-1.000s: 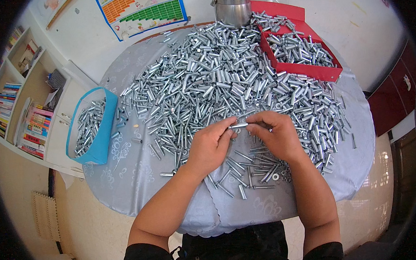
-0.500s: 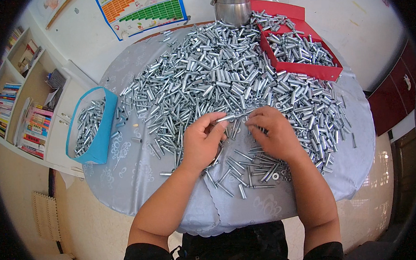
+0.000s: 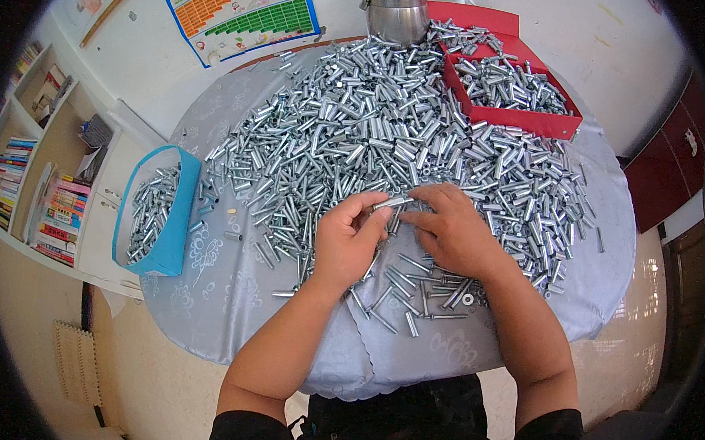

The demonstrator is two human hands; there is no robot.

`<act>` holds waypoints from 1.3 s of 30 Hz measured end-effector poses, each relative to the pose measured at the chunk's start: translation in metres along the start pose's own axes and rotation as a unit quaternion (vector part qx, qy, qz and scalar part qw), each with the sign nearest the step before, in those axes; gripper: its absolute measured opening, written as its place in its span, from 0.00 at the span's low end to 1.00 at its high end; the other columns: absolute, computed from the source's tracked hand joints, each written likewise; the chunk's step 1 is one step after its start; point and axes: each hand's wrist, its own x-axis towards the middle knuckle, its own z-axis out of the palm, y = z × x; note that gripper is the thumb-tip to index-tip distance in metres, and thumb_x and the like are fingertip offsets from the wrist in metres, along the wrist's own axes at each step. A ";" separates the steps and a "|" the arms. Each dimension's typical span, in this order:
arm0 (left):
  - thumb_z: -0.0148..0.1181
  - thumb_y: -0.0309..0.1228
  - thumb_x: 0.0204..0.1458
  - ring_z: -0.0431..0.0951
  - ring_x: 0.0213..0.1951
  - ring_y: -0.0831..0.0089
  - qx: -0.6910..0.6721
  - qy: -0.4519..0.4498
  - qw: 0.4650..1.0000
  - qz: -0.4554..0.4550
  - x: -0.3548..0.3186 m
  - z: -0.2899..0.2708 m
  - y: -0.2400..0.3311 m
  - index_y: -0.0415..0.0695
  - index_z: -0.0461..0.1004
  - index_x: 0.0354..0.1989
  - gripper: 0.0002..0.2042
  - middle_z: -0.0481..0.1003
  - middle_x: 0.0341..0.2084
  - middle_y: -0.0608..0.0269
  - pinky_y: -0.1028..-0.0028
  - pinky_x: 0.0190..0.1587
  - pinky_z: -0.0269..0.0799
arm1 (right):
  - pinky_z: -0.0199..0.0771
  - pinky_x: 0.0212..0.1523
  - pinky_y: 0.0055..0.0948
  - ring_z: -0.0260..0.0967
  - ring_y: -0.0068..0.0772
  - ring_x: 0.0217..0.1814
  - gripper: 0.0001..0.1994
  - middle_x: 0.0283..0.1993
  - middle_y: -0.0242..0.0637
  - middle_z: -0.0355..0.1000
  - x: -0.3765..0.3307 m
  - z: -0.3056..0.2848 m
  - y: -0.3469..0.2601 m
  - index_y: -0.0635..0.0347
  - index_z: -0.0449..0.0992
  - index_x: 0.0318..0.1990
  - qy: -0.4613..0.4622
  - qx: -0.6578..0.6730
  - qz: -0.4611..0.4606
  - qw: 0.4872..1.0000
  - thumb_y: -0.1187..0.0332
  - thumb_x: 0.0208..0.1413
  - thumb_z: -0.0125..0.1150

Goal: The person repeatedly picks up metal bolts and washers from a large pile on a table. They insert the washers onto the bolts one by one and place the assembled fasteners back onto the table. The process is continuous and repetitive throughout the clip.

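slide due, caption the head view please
Left hand holding a metal cylinder, right hand near its end, over heaped metal parts.

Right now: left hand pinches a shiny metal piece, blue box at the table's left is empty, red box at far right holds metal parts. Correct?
One error: the blue box isn't empty; the head view shows many metal parts in it. The rest holds: left hand pinching a shiny metal piece, red box at far right holding metal parts.

One left forearm (image 3: 283,345), one right forearm (image 3: 534,334), both bare, slant inward; left hand (image 3: 347,240) pinches, right hand (image 3: 457,235) curls just beside.
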 end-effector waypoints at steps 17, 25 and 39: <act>0.60 0.24 0.56 0.74 0.27 0.82 0.003 -0.001 1.000 -0.004 -0.001 0.000 0.001 0.37 0.76 0.46 0.10 0.77 0.30 0.65 0.83 0.30 0.69 | 0.51 0.69 0.51 0.61 0.44 0.63 0.12 0.56 0.40 0.68 -0.002 -0.002 -0.002 0.52 0.82 0.40 0.003 -0.025 0.010 1.000 0.71 0.47 0.59; 0.59 0.25 0.57 0.74 0.27 0.83 0.012 -0.005 1.000 -0.002 -0.001 -0.001 0.002 0.37 0.76 0.46 0.10 0.77 0.28 0.66 0.83 0.30 0.68 | 0.49 0.70 0.51 0.60 0.43 0.64 0.11 0.57 0.38 0.69 -0.002 -0.002 -0.004 0.51 0.83 0.39 -0.012 -0.044 0.002 0.999 0.70 0.47 0.60; 0.57 0.25 0.58 0.74 0.27 0.83 0.032 -0.015 0.999 -0.002 -0.001 -0.001 0.004 0.38 0.76 0.49 0.11 0.77 0.29 0.67 0.83 0.30 0.68 | 0.48 0.69 0.54 0.63 0.41 0.60 0.07 0.48 0.36 0.70 -0.002 -0.007 -0.004 0.57 0.80 0.32 0.013 -0.002 0.031 0.999 0.70 0.43 0.65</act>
